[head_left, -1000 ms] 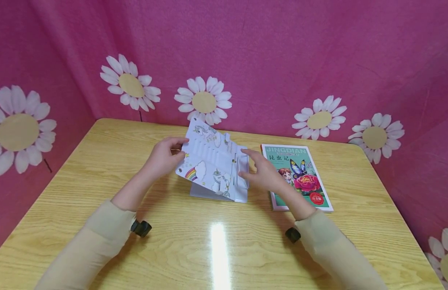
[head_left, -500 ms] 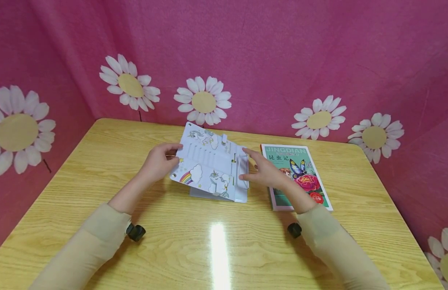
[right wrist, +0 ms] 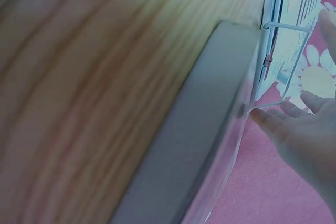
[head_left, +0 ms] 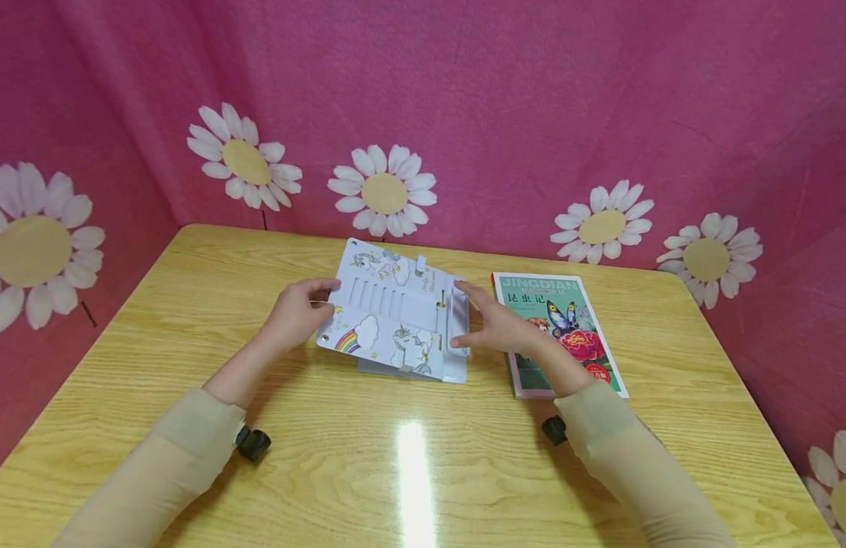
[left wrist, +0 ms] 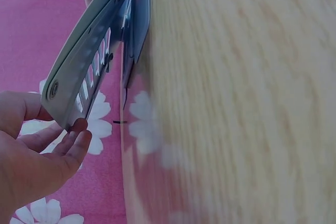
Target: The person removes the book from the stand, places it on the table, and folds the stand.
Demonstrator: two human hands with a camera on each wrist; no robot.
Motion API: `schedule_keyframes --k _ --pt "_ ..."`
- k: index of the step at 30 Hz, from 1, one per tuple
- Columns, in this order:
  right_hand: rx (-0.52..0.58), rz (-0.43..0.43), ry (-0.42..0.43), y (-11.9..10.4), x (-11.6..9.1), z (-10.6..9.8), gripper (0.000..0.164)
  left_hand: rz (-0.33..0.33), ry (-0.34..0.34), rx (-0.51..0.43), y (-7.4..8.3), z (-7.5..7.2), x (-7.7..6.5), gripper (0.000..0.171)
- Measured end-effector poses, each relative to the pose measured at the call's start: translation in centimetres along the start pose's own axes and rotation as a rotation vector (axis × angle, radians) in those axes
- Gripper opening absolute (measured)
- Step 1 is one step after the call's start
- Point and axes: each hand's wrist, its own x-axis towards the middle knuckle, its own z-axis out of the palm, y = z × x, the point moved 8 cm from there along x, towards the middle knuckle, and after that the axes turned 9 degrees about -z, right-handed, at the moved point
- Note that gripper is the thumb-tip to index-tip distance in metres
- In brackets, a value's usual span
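Observation:
A white book stand (head_left: 412, 312) printed with unicorns and a rainbow lies on the table, its slotted panel tilted up at the left from the base. My left hand (head_left: 293, 316) pinches the panel's left edge between thumb and fingers; the left wrist view shows that hand (left wrist: 39, 156) at the metal-studded corner, with the slots above. Over the stand's right side reaches my right hand (head_left: 501, 327), thumb and index finger spread along the wire page holder (head_left: 459, 323). In the right wrist view, its fingers (right wrist: 270, 121) are extended beside the wire; exact contact is hard to tell.
To the right of the stand lies a children's book (head_left: 580, 346) with a butterfly and a red flower on its cover, partly under my right forearm. The wooden table (head_left: 327, 457) meets a pink daisy-patterned cloth (head_left: 491, 137) at its back and sides.
The stand's tilted panel has swung down to the left, and my left hand has moved left and lower with it. My right hand stays nearly in place at the stand's right side.

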Motion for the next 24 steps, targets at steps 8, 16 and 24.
schedule_keyframes --k 8,16,24 --pt "-0.031 -0.002 -0.016 0.2 0.4 -0.1 0.107 -0.003 -0.011 0.013 -0.7 0.3 0.2 0.044" --pt "-0.009 0.038 -0.046 1.2 0.7 0.2 0.110 -0.015 -0.018 0.056 -1.0 0.6 0.0 0.043" --pt "-0.022 0.033 -0.063 1.8 1.0 0.2 0.113 -0.060 -0.069 0.098 -2.2 1.3 0.6 0.044"
